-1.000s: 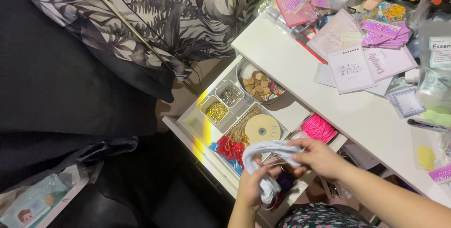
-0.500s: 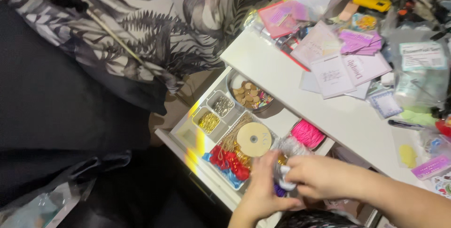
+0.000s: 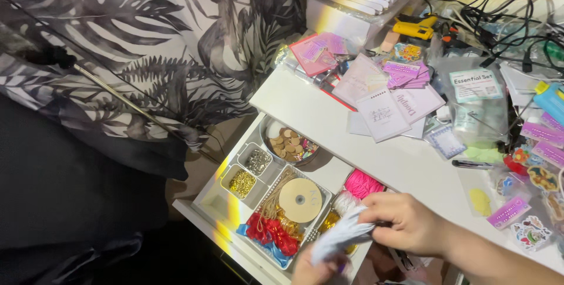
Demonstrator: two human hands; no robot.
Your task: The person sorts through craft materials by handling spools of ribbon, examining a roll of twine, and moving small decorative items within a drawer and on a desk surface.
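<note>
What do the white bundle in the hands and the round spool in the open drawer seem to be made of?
White bundle: looks like soft cord or string, matte, seen in loose strands pinched by the right hand above the left hand; blurred, so not certain. Round spool: probably a cardboard or plastic disc, pale tan, smooth, with a small centre hole.

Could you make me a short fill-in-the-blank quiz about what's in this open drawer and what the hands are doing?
1. Both hands, the right hand and the left hand, hold a bundle of ____ cord.
2. The flat round spool lies inside the open ____.
3. The skein of yarn at the drawer's back edge is ____.
4. The round bowl holds brown ____.

Missing words: white; drawer; pink; buttons
</note>
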